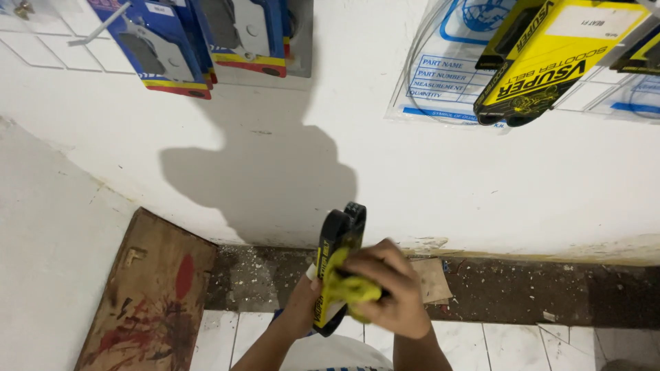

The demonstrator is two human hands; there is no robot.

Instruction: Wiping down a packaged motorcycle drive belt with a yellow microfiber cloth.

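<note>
A black rubber belt in a yellow and black card sleeve (335,254) stands upright in front of me. My left hand (302,306) grips its lower part from behind. My right hand (388,288) presses a crumpled yellow-green cloth (350,285) against the belt's sleeve, fingers closed over the cloth. Both hands are low in the middle of the head view, above the floor by the white wall (426,185).
Blue packs (179,48) with grey parts hang on the wall at upper left. Another yellow and black sleeved belt (543,62) and clear plastic bags (440,75) hang at upper right. A stained wooden board (148,295) leans at lower left. White floor tiles (522,347) lie below.
</note>
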